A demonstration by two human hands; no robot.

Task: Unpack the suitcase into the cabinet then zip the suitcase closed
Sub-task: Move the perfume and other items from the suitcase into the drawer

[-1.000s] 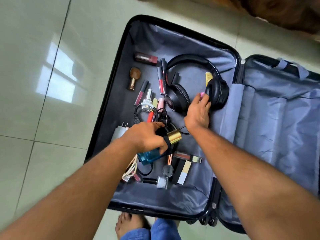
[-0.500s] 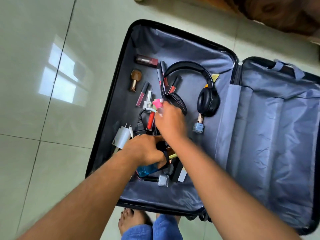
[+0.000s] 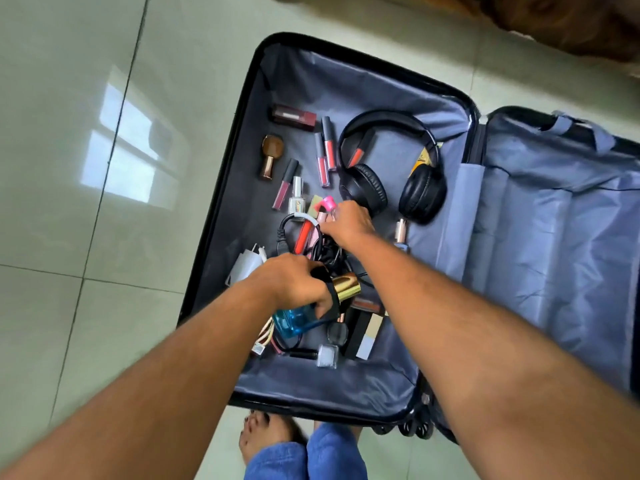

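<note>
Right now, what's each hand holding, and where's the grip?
Left hand holds the blue perfume bottle at its neck, just below the gold cap. Right hand pinches a small pink item in its fingers; exact grip point unclear.

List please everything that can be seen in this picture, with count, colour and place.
suitcase: one, black shell, grey-blue lining, open flat on the floor
headphones: one pair, black, upper middle of the left half
perfume bottle: one, blue with gold cap, in the left hand
lip gloss tubes: several, red and pink, upper left half; exact count unclear
round brush: one, brown and gold, near the left wall
charger plug: one, white, left edge
cables: a black tangle, centre
nail polish bottle: one, pale, near the bottom
floor: pale green tiles
left hand: closed on the perfume bottle
right hand: on small pink items beside the headphones
</note>
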